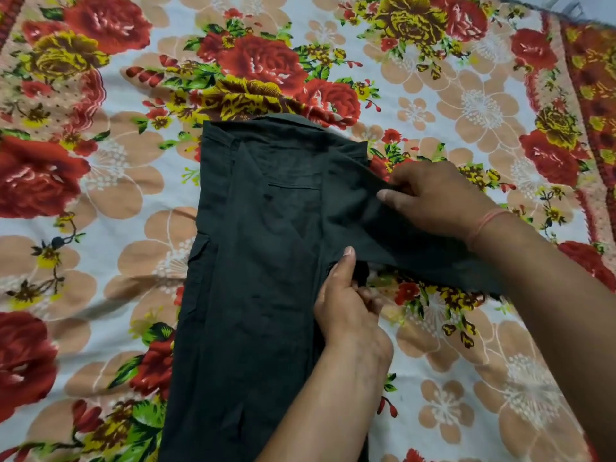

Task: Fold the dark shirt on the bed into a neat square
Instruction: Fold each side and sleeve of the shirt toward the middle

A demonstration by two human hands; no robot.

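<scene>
Your dark shirt (260, 278) lies on the bed, running from the centre of the frame down to the bottom edge, with its collar toward the top and a chest pocket showing just above the middle. Its left side is already folded inward along a straight edge, and a sleeve (416, 248) stretches off to the right, lifted slightly above the bedsheet (100, 181) with its red, yellow and peach flowers. Your left hand (346, 305) sits at the lower centre, thumb pressed on top of the shirt's right edge and fingers curled beneath it, pinching the cloth where the sleeve begins. Your right hand (433, 198), at the right centre, is closed on the upper edge of that sleeve, fingers bunching the fabric. A thin pink thread (485, 223) circles your right wrist. The two hands are close together but not touching.
</scene>
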